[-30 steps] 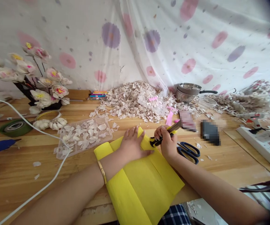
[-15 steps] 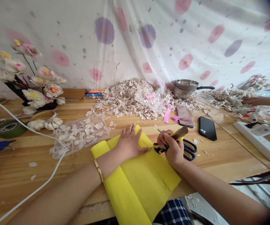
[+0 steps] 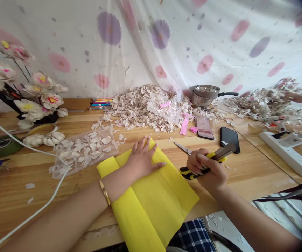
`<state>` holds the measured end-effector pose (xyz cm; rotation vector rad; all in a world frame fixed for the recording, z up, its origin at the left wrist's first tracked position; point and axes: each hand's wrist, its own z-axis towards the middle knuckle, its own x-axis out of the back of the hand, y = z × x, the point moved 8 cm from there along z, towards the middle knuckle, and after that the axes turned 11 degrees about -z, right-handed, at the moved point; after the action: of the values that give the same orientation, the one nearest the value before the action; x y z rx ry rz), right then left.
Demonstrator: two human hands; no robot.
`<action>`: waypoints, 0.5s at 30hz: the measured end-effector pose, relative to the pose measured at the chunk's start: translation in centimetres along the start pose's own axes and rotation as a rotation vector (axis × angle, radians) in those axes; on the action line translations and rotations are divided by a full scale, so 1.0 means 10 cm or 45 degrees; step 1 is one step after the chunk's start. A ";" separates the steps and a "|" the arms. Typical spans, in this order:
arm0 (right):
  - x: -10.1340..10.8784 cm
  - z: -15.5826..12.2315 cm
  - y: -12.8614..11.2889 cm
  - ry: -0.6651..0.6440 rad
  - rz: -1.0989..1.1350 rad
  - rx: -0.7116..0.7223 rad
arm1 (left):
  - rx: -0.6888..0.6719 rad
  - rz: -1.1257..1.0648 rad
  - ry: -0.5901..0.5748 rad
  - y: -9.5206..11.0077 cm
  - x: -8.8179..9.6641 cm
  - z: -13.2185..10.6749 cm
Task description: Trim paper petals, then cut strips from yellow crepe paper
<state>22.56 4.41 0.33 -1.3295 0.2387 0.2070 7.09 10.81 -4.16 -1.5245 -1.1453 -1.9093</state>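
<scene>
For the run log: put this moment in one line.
left hand: flat on yellow paper | right hand: gripping tool, beside paper | scissors: on table behind it

My right hand [image 3: 210,171] is covering part of the cutter [image 3: 223,153] and the scissors [image 3: 183,148] (handles hidden); the yellow paper [image 3: 153,203] is running off the near edge; a pixelated patch [image 3: 204,123] is blurring something beyond.

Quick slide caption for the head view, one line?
Left hand rests flat on yellow crepe paper; right hand grips a yellow-black cutter beside it.
</scene>
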 end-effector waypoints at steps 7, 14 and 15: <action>-0.18 0.17 0.04 -0.384 -0.010 0.018 | -0.488 0.040 -0.169 0.35 -0.17 -0.07; -0.26 0.25 0.18 -0.617 -0.194 0.012 | -0.512 -0.096 -0.275 0.39 -0.13 -0.18; -0.26 0.23 0.18 -0.648 -0.227 0.004 | -0.501 -0.110 -0.290 0.38 -0.12 -0.18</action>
<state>19.67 7.04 -0.05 -1.2438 -0.3077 0.3839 9.36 7.03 -4.15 -1.9716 -0.9764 -2.1569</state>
